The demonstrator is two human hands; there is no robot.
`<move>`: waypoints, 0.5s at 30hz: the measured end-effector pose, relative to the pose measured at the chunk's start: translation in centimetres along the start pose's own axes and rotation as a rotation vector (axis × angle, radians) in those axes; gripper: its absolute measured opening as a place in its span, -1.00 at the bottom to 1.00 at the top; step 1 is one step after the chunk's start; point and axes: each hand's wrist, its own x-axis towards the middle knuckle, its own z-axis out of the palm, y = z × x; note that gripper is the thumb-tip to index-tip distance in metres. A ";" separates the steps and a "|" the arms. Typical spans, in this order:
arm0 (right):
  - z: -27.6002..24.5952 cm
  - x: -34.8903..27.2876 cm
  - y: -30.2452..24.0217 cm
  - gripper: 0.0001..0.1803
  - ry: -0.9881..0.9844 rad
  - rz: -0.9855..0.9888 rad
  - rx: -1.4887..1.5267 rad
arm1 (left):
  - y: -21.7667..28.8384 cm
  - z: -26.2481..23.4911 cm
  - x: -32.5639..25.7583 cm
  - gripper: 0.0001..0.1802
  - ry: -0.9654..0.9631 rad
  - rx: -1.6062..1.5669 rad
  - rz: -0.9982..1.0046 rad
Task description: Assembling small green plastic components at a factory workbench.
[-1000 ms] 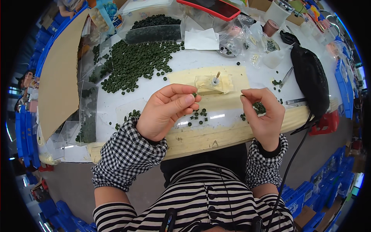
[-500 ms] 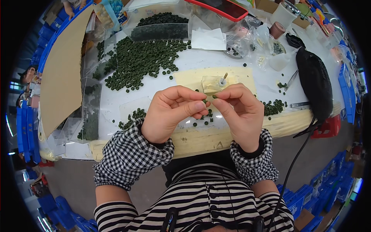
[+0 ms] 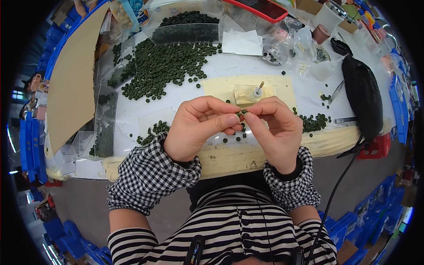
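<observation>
My left hand (image 3: pixel 201 126) and my right hand (image 3: pixel 277 130) meet over the near part of the white table. Thumb and forefinger of the left pinch a small dark green round piece (image 3: pixel 239 115). In the right fingertips is another small green piece (image 3: pixel 244 111), right beside it; whether the two touch I cannot tell. Just beyond my fingers a small pale block (image 3: pixel 242 92) carries a little pot (image 3: pixel 257 92) with a thin brown stick standing in it. Several loose green pieces (image 3: pixel 225 140) lie under and around my hands.
A wide heap of green round pieces (image 3: pixel 165 66) spreads at the far left, before a clear bin (image 3: pixel 185 34) of more. Smaller piles (image 3: pixel 314 123) lie at the right. Beyond are tweezers (image 3: pixel 336 92), a black mesh pouch (image 3: pixel 362 97), a red-cased phone (image 3: pixel 260 9) and cardboard (image 3: pixel 73 79).
My fingertips have come closer together, bringing the two green pieces side by side. The view of the table has shifted slightly; both pinches stay closed.
</observation>
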 end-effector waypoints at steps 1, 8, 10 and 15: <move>0.0 0.0 0.1 -0.88 0.000 -0.013 -0.016 | 0.0 0.0 0.0 -0.86 -0.002 0.010 -0.002; 0.1 0.0 0.5 -0.87 0.013 -0.124 -0.098 | 0.0 0.0 0.0 -0.87 0.002 0.006 -0.002; 0.1 0.0 0.5 -0.85 0.015 -0.166 -0.142 | 0.0 0.0 0.0 -0.87 0.008 0.005 -0.001; -0.1 0.1 0.5 -0.78 0.005 -0.304 -0.285 | -0.1 -0.1 0.1 -0.83 0.000 -0.108 -0.029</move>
